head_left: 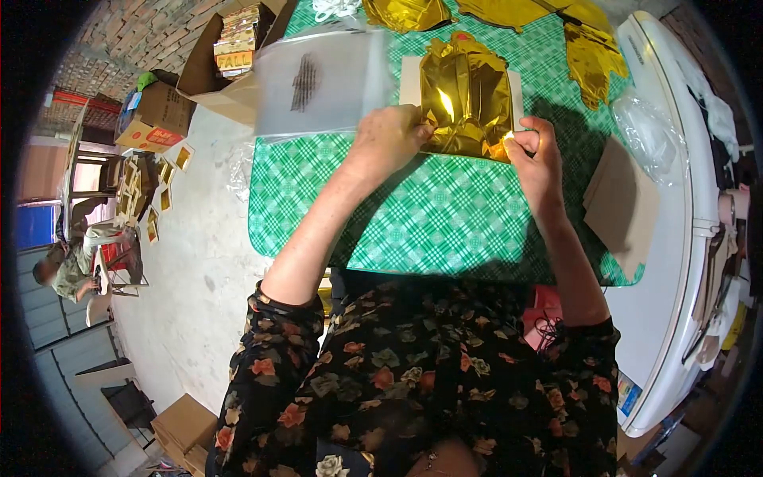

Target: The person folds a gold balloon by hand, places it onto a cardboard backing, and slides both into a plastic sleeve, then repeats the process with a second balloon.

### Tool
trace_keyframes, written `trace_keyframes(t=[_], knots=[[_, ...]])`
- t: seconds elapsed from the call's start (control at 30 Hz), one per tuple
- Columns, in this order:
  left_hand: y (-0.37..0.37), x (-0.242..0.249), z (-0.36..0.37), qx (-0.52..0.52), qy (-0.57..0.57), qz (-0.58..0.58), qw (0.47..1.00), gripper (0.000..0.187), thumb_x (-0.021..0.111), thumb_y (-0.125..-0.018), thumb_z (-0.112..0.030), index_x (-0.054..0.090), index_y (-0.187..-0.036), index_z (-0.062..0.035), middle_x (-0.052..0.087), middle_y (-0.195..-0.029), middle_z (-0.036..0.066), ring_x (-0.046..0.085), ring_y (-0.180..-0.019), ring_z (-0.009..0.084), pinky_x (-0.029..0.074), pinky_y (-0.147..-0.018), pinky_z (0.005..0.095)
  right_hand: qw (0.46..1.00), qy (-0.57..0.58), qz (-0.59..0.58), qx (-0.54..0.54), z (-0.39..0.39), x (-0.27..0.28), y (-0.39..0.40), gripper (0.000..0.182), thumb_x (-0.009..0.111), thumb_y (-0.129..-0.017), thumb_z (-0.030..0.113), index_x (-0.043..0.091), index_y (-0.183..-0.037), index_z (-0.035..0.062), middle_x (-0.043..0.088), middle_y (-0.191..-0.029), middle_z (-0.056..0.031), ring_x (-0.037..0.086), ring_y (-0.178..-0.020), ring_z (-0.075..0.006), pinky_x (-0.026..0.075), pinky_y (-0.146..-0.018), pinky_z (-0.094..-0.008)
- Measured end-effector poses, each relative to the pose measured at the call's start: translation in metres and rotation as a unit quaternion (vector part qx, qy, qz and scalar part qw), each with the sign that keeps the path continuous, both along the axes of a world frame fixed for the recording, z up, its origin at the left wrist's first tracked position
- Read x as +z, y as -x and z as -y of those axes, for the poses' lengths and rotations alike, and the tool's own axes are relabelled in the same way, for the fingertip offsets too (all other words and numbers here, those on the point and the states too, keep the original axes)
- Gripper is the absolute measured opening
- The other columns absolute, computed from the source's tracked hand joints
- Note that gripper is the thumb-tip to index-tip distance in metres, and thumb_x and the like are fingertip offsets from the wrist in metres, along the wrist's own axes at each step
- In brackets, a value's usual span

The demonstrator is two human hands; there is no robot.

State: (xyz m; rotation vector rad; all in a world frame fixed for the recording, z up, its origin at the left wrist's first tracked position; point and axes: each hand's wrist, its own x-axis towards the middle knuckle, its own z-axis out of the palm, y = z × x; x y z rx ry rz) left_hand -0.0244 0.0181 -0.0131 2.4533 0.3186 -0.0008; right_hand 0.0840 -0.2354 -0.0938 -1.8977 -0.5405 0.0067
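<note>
A shiny gold foil balloon (465, 87), deflated and folded, lies over a pale card (517, 89) near the middle of the table. At its lower left corner my left hand (388, 141) is closed, gripping the foil edge. My right hand (540, 157) pinches the lower right corner between thumb and fingers. The card shows only along the sides of the foil. Left of it, a stack of clear plastic bags (350, 83) with a dark printed mark lies close to my left hand.
The table (429, 219) has a green checked cover. More gold foil (592, 67) lies along its far side. Clear plastic wrap (648, 135) and cardboard sheets (624, 203) are at right, beside a white appliance (675, 270). An open carton (211, 94) stands at left; a person (78, 270) sits beyond.
</note>
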Motion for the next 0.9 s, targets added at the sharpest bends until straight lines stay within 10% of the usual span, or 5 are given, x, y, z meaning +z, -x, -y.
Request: trace_keyframes(t=[0.6,0.9], knots=[[-0.005,-0.018,0.001,0.015,0.018,0.054,0.998,0.029,0.072,-0.101,-0.026,0.072,-0.109,0.0019,0.076,-0.095,0.024,0.074,-0.09,0.0422,0.055,-0.08,0.0496,0.993,0.059,0.103,-0.008,-0.004,0.015,0.007,0.049,0.074,-0.095,-0.001,0.046,-0.134,0.0056,0.076,-0.096,-0.016,0.078,-0.084,-0.0262,0.06,-0.071,-0.0369],[0.002,-0.018,0.004,0.048,0.097,0.093,0.99,0.033,0.074,-0.101,-0.031,0.071,-0.111,0.0,0.075,-0.087,0.017,0.068,-0.074,0.0299,0.053,-0.071,0.044,0.998,0.016,0.047,0.042,0.001,0.017,0.006,0.055,0.076,-0.092,-0.004,0.047,-0.137,0.0036,0.074,-0.097,-0.0137,0.075,-0.084,-0.0207,0.06,-0.074,-0.0347]])
